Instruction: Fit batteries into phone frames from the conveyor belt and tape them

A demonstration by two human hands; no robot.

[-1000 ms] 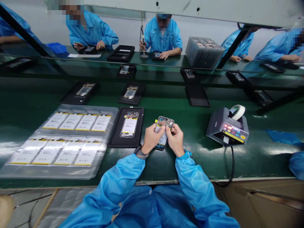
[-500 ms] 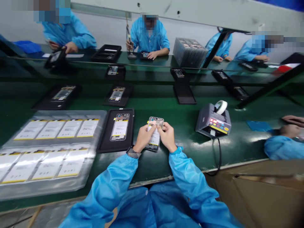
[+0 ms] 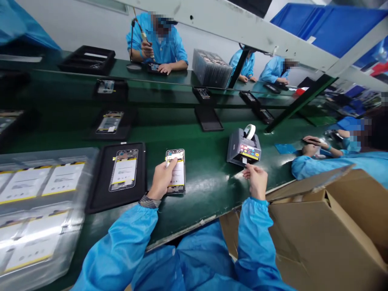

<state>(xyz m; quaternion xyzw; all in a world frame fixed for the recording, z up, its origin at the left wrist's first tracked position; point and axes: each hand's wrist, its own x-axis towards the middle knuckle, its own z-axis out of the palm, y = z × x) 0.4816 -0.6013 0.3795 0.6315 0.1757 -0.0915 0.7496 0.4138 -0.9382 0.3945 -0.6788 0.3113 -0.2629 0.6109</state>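
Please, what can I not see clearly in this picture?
In the head view:
Phone: partly covered by the left hand.
Its print: too small to read.
Tape end: too small to tell whether the right hand touches it.
Clear tray: cut off by the left edge.

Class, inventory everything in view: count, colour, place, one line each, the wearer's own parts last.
Bench: 1, green, middle
Near phone: 1, silver, middle
Near tray: 1, black, left
Tray phone: 1, silver, in near tray
Clear tray: 1, transparent, far left
Batteries: several, white, in clear tray
Tape dispenser: 1, grey, right
Tape roll: 1, white, on dispenser
Sheet: 1, blue, right of dispenser
Farther trays: several, black, across bench
Stacked trays: 1 stack, clear, back
Co-workers: at least four, blue clothes, back and right
Box: 1, brown, lower right
Bins: several, blue, upper right
Overhead frame: 1, whitish, top
Wristband: 1, dark, left wrist
Left hand: 1, bare, on near phone
Right hand: 1, bare, at dispenser
Sleeves: 2, blue, bottom
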